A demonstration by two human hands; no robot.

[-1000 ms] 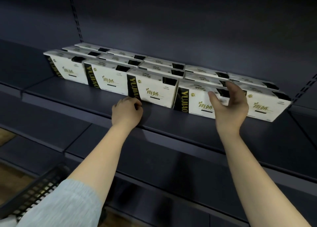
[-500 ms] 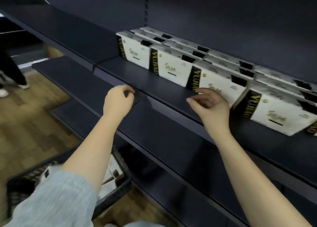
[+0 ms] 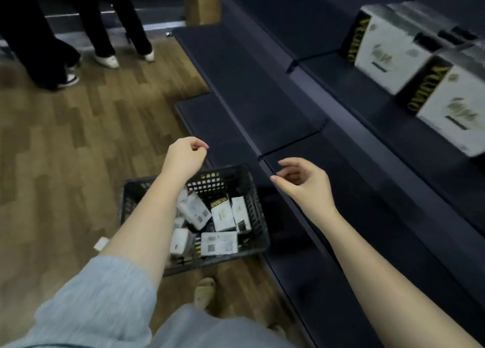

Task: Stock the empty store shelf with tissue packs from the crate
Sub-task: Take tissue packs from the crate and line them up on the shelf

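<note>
Hovering above the crate (image 3: pixel 256 211), both hands held nothing: the left hand (image 3: pixel 185 157) had its fingers (image 3: pixel 199 146) loosely curled, the right hand (image 3: pixel 304 183) had its fingers relaxed and half open. Loose packs (image 3: pixel 219 244) lay jumbled in the crate on the floor (image 3: pixel 65 150). Two packs on the shelf (image 3: pixel 362 106), at upper right, read "YUJIAO" down a black side band.

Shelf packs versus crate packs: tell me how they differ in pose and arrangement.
The shelf packs stand upright side by side in a row, printed fronts facing out; the crate packs lie jumbled at mixed angles. The shelf packs rest on the open shelf; the crate packs sit walled in by the black crate on the floor. Both sets are white with a black band lettered in gold. Neither hand holds one.
</note>
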